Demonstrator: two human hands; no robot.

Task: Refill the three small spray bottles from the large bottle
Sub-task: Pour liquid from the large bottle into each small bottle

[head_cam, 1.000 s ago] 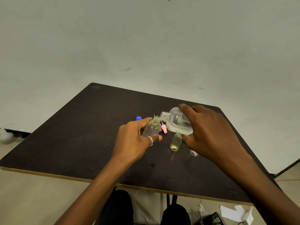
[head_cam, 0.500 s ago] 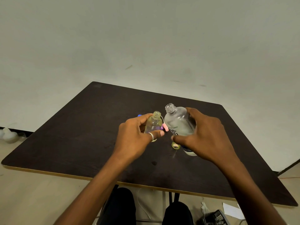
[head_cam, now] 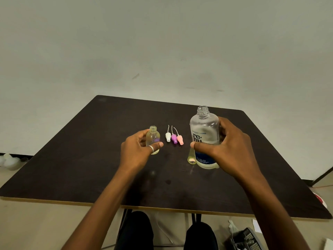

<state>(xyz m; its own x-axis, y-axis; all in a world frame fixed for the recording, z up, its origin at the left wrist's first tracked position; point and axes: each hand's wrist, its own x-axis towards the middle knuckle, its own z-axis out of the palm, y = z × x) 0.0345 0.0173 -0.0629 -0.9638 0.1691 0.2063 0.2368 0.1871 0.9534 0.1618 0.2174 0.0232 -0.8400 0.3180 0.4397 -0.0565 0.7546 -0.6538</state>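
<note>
My right hand point(head_cam: 228, 150) grips the large clear bottle point(head_cam: 204, 130), which stands upright and uncapped on the dark table point(head_cam: 90, 150). My left hand point(head_cam: 138, 150) holds a small clear spray bottle point(head_cam: 153, 137), open-necked and upright on the table. Between the two hands lie three spray pump heads with dip tubes: white point(head_cam: 168, 136), purple point(head_cam: 174, 138) and pink point(head_cam: 180, 139). A small yellowish bottle point(head_cam: 191, 158) lies on its side just left of the large bottle's base, partly hidden behind my right thumb.
The table's front edge point(head_cam: 162, 207) runs above my knees. On the floor sit white containers point(head_cam: 9, 160) at the far left and a dark gadget point(head_cam: 246, 239) with papers at the lower right. A plain wall stands behind the table.
The large bottle went from tilted over the small bottle to upright and now stands on the table further right. My left hand moved the small bottle leftward, which uncovered the three pump heads.
</note>
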